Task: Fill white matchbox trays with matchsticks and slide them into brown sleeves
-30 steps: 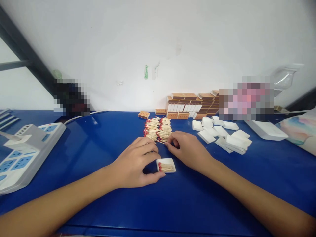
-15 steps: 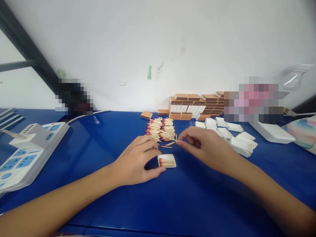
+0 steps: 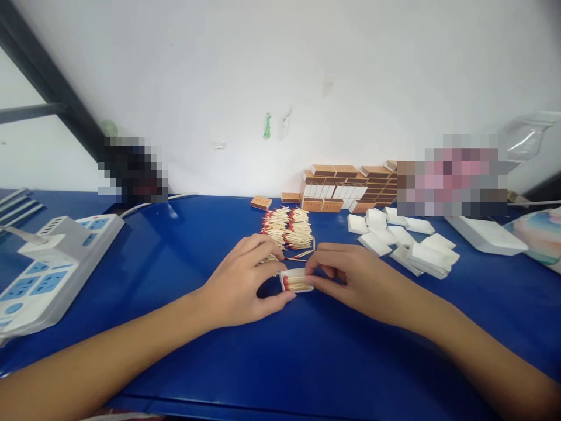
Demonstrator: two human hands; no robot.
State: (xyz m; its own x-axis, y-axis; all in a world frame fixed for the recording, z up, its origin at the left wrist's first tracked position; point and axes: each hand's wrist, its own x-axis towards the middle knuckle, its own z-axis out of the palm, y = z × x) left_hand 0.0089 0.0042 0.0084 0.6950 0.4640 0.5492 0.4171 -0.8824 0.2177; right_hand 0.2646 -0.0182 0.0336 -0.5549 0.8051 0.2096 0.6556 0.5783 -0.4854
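A small white matchbox tray (image 3: pixel 294 273) rests on the blue tabletop, holding a row of red-headed matchsticks (image 3: pixel 296 285). My left hand (image 3: pixel 248 279) grips the tray's left end between thumb and fingers. At the tray's right end, my right hand (image 3: pixel 350 275) is closed in a pinch on a matchstick, mostly hidden by the fingertips. Just behind the tray lies a heap of matchsticks (image 3: pixel 298 234) in two columns, with a few loose ones in front of it.
Orange-brown matchboxes (image 3: pixel 335 171) are stacked against the wall, and one matchbox (image 3: pixel 261 202) lies left of them. White empty trays (image 3: pixel 401 237) are scattered at the right. A power strip (image 3: pixel 65 286) sits at the left, its cable running back along the wall.
My right hand has moved from the matchstick heap down and toward me to the tray's right end, carrying a matchstick. My left hand has stayed at the tray.
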